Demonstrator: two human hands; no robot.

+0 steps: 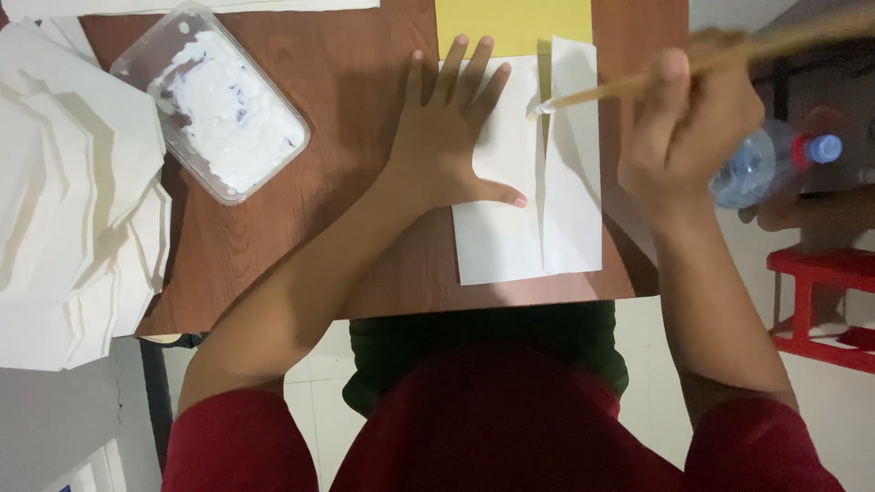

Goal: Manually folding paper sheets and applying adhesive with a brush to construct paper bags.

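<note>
My left hand (453, 137) lies flat, fingers spread, on the left part of a folded white paper sheet (519, 237) on the brown wooden table (346, 82). My right hand (688, 123) grips a thin wooden brush (629, 84), its white tip touching the paper's centre fold near the top. The right flap of the paper stands slightly raised.
A clear plastic tub of white paste (214, 105) sits at the table's upper left. A stack of folded white papers (64, 210) fills the left edge. A yellow sheet (512, 23) lies beyond the paper. A plastic bottle (766, 159) and a red stool (820, 301) are at right.
</note>
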